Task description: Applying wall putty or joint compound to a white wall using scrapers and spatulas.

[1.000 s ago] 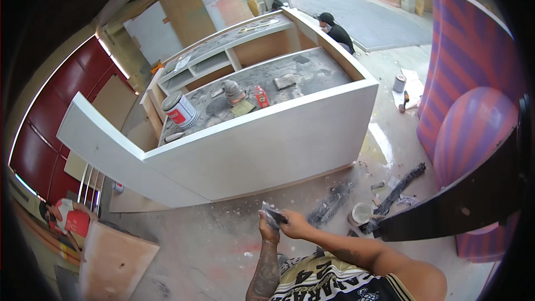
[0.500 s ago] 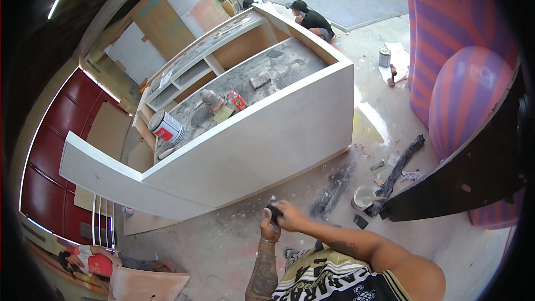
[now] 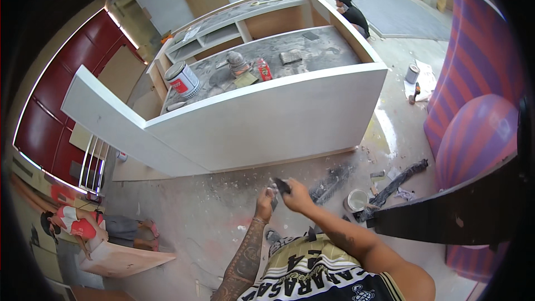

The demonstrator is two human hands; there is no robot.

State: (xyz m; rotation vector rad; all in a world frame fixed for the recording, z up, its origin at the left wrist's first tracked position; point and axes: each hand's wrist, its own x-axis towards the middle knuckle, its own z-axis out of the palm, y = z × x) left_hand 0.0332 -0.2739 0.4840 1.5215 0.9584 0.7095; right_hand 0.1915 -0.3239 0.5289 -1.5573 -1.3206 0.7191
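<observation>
Both my hands are in front of my body, above the floor and short of the white cabinet [image 3: 267, 125]. My right hand [image 3: 298, 196] is closed on a small black flat piece [image 3: 282, 185], its kind too small to tell. Just to its left and nearly touching, my left hand [image 3: 264, 206] is closed, with something dark against its palm and a whitish bit near the fingertips. What the left hand holds I cannot make out.
On the cabinet's dusty top stand a paint can [image 3: 183, 81], a red can [image 3: 263, 69] and a sanding block [image 3: 290, 56]. An open tub [image 3: 356, 200] sits by a dark curved panel [image 3: 446, 220]. One person [image 3: 352, 15] crouches behind; another [image 3: 83, 223] handles a board at left.
My hands have come slightly apart, and the black piece now shows in the right one. The view has tilted, so the cabinet sits higher and the person at left shows more fully.
</observation>
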